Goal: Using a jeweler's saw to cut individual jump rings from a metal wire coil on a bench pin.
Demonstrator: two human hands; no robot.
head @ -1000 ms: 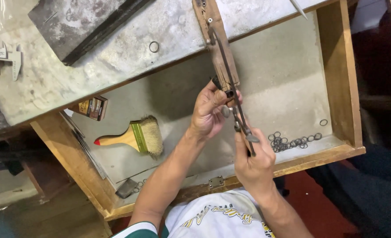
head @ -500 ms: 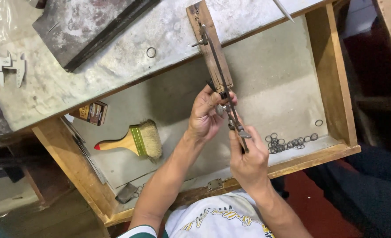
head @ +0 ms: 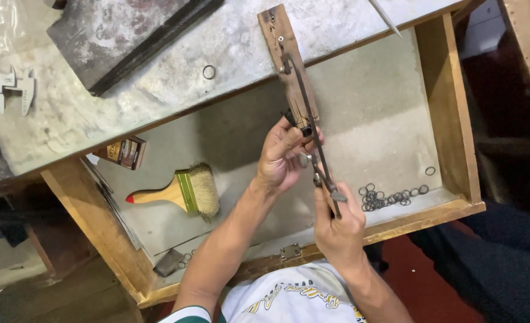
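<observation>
My left hand (head: 280,158) pinches a small metal ring against the near end of a narrow wooden bench peg (head: 286,57) that sticks out from the workbench edge. My right hand (head: 339,230) is closed around the handle of a thin metal saw frame (head: 305,101), which runs up along the peg. Both hands hover over an open wooden drawer (head: 450,119).
In the drawer lie several small metal rings (head: 384,197), a wooden-handled brush (head: 178,191) with a red tip and a small brown box (head: 124,152). On the grey bench top (head: 157,101) are a single ring (head: 208,72), a dark slab (head: 127,30) and a caliper (head: 5,84).
The view has drifted slightly. Both hands keep the same hold at the peg, with only small shifts of the saw.
</observation>
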